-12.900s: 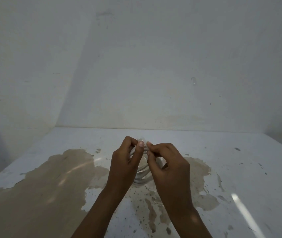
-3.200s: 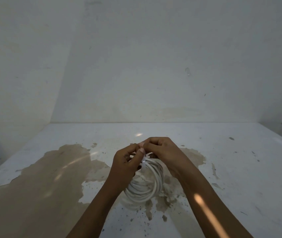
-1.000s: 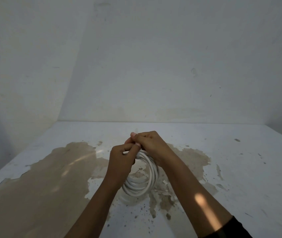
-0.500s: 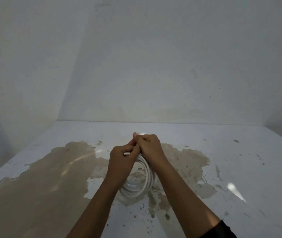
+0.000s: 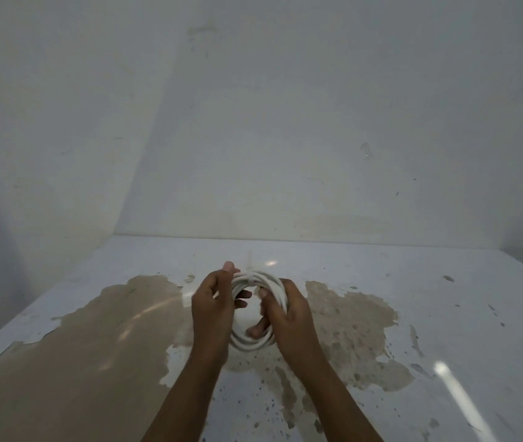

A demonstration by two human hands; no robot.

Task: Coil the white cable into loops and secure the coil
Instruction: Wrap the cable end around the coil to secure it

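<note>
Your cable (image 5: 255, 309) is a round coil held between your hands above the table (image 5: 445, 314). Left hand (image 5: 210, 309) grips its left side, right hand (image 5: 287, 315) its right, fingers curled through the hole.

Both hands cover the sides of the white cable (image 5: 255, 344) coil; ends & any fastening can't be made out.

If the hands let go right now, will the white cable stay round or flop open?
The white cable would probably spring looser: nothing visibly ties its loops. It seems bendy yet slightly stiff, keeping a ring between the left hand and right hand. It likely feels light.
</note>
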